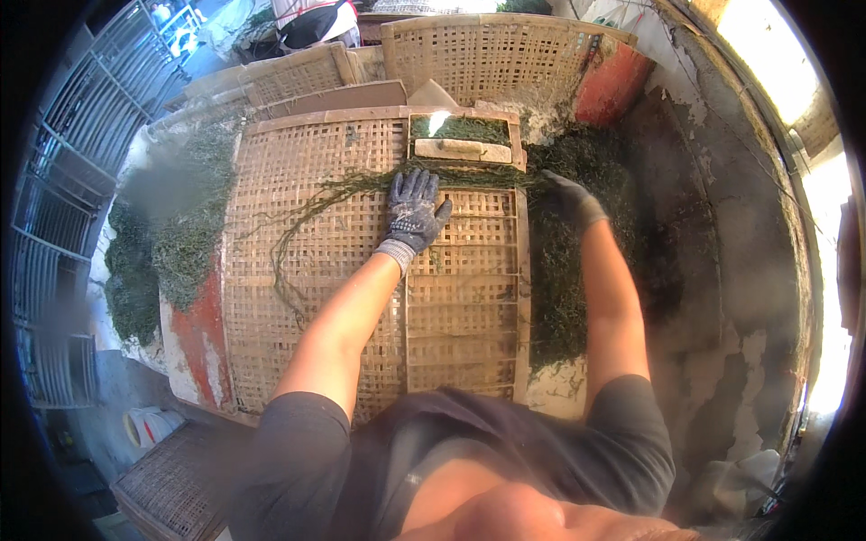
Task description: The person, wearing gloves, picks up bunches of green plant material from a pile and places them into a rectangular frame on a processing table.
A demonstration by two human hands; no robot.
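Observation:
My left hand [415,211], in a dark grey work glove, lies flat with its thumb apart. Its fingertips touch a long bundle of stringy green strands [467,177]. That bundle crosses a woven bamboo tray [318,250], and loose ends curl down on the left. My right hand [572,197], also gloved, is at the bundle's right end, over a dark green heap [575,291]; its fingertips are partly lost against the strands. Just beyond the bundle, a pale wooden block with a handle [467,150] rests in the far section of a slim divided frame [522,270].
Another green heap [193,223] lies left of the tray. More woven bamboo panels [487,57] stand at the back. A peeling wall [751,223] rises on the right, metal racks [74,169] on the left. Low at left are a white bucket [145,426] and stacked woven trays [169,473].

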